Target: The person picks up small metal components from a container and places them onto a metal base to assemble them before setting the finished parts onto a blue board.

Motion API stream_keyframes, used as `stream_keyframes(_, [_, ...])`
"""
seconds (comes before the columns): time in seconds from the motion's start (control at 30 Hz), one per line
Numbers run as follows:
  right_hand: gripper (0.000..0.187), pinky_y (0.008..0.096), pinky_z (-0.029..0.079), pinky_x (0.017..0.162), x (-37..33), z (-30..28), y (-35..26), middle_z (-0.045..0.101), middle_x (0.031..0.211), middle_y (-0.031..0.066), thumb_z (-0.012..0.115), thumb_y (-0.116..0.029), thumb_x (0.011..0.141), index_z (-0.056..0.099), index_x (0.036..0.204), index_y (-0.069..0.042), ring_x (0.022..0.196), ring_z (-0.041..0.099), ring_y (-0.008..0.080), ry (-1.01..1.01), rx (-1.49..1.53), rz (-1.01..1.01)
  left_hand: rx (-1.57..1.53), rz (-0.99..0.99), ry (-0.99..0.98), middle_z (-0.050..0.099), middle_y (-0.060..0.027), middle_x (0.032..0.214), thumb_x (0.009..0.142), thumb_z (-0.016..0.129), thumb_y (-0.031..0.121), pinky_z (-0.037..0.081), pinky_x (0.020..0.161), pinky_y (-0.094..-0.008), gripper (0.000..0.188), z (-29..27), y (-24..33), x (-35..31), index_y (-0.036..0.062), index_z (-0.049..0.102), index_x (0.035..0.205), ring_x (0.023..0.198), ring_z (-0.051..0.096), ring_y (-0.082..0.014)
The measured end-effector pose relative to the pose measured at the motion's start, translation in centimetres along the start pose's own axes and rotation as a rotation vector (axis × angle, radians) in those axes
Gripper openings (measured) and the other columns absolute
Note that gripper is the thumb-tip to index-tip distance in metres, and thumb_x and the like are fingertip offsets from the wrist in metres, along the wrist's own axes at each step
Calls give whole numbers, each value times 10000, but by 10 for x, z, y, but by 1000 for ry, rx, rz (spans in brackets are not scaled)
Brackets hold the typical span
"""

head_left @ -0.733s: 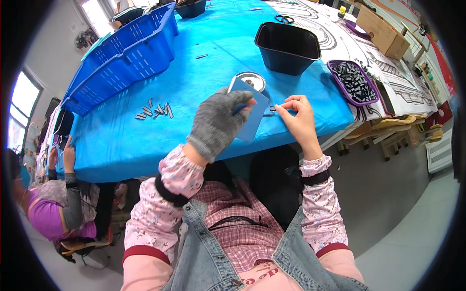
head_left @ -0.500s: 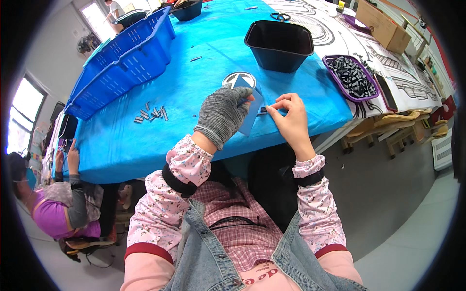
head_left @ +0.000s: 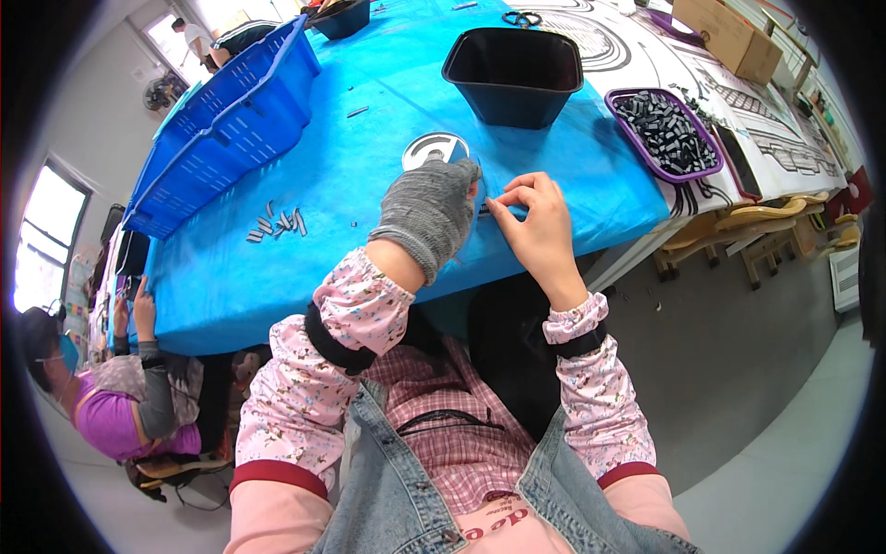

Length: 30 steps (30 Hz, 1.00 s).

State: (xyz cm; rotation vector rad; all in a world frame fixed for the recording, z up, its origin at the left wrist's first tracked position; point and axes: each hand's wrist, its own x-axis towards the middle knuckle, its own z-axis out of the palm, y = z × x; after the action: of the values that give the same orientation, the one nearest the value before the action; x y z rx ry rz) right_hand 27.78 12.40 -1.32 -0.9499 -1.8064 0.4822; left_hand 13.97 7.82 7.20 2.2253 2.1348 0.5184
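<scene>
My left hand (head_left: 427, 210), in a grey fingerless glove, is closed round a flat blue piece (head_left: 460, 154). Little of that piece shows past the glove. Close by on the right, my bare right hand (head_left: 537, 222) has its thumb and forefinger together at a small dark strip piece (head_left: 484, 210). Whether the strip is pinched or only touched is hard to make out. Just beyond the glove lies a round disc (head_left: 420, 146) with white and dark markings, partly covered by the hand. Small grey strip pieces (head_left: 280, 222) lie scattered to the left.
A black tub (head_left: 512, 102) stands beyond my hands, and a purple-rimmed basket (head_left: 709, 166) of dark pieces is to the right. A large blue crate (head_left: 221, 138) fills the left side of the blue-covered table (head_left: 341, 268). Another person (head_left: 125, 406) sits at far left.
The blue piece has turned and is now mostly hidden behind my gloved hand. Both hands stay close together, with the right one still at the small strip. The whole view has shifted slightly.
</scene>
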Motion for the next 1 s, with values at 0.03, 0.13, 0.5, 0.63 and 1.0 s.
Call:
stream_keyframes(0.03, [111,353,437,746,0,-1,0,570,882,86,715,-114,702,645,690,-28,853,536,259,5,-1,-9,-6,1,-1,632,-132,816,776,605,139,490,684,-399,142,2,3,1,93,627,908,767,616,-313])
stream_keyframes(0.13, [115,354,438,742,1,0,3,570,886,88,711,-121,714,643,701,-29,855,538,259,2,-21,-37,98,-4,-24,634,-119,813,770,602,153,485,678,-403,151,2,1,-1,97,621,909,759,610,-312])
stream_keyframes(0.5, [126,297,439,659,0,-8,-1,570,838,73,683,-135,772,621,786,-27,724,549,197,-3,157,52,-894,-274,403,608,-24,927,825,648,133,449,795,-265,212,-14,-119,-97,22,604,1000,852,548,-104])
stream_keyframes(0.63, [152,214,408,570,18,-38,6,589,792,23,645,-181,840,610,837,-34,632,502,67,83,447,216,-1332,-476,617,592,-28,980,832,662,200,477,731,-228,279,5,-177,-137,61,588,1064,867,557,-92])
stream_keyframes(1.0, [227,220,442,567,86,-180,83,649,791,44,572,-202,887,655,993,-19,608,548,79,495,-139,174,-2228,-120,544,542,-84,1030,907,532,121,463,601,-217,380,15,-233,-152,51,437,1268,804,541,-125])
